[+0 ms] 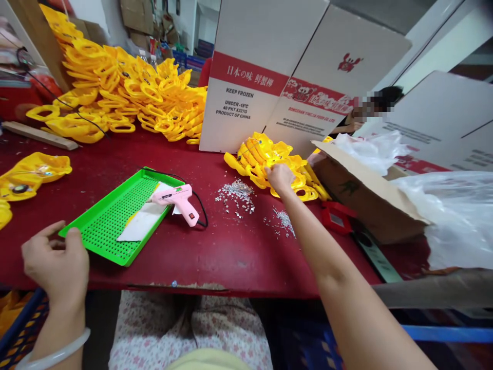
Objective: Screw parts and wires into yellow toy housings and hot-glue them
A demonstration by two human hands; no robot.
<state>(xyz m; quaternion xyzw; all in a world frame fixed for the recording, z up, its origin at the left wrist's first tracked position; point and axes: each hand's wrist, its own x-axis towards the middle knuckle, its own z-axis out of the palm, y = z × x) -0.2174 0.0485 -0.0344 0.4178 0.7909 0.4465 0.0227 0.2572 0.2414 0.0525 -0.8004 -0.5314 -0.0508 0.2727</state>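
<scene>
Bare right forearm (342, 277) overhangs metal bits (284, 220); lowering it could scatter them. Right hand (281, 177) at yellow pieces (254, 154), left hand (61, 262) half-curled by green tray (100, 231); neither grip's hold discernible.

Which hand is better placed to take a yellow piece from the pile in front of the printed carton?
Right, likely. The right hand is at that yellow pile; the left hand is by the green tray, with the pink glue gun between it and the pile.
</scene>
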